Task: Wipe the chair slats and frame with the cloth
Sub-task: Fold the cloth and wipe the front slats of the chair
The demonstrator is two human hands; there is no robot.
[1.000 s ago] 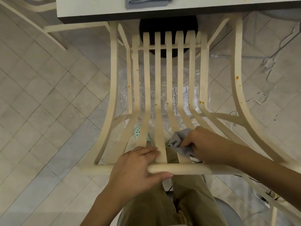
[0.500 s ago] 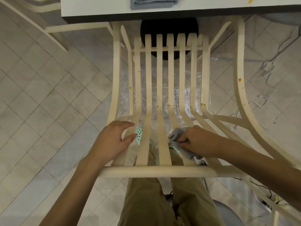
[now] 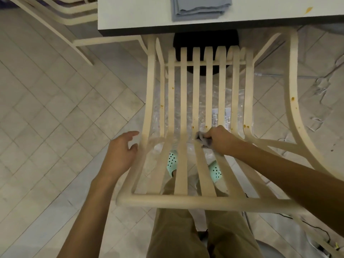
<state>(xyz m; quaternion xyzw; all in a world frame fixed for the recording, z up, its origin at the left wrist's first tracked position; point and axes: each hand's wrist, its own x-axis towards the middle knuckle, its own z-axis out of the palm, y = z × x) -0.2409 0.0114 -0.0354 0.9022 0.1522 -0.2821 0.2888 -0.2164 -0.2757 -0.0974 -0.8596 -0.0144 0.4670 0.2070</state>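
Observation:
A cream slatted chair (image 3: 183, 101) stands in front of me, its top rail (image 3: 186, 201) nearest and its seat running under the table. Small orange stains dot several slats and the right frame arm (image 3: 293, 98). My right hand (image 3: 222, 141) presses a small grey cloth (image 3: 202, 139) against a middle slat where back and seat meet. My left hand (image 3: 121, 152) hovers just outside the left frame post (image 3: 149, 112), fingers apart, holding nothing.
A white table (image 3: 145, 13) with a dark edge stands beyond the chair, a folded grey cloth (image 3: 200, 8) on it. Another cream chair (image 3: 74, 13) sits far left. Clear plastic sheeting lies under the seat. Cables lie on the tiled floor at right.
My left hand let go of the top rail and moved left and forward, off the chair. My right hand slid the cloth up the slat, away from me.

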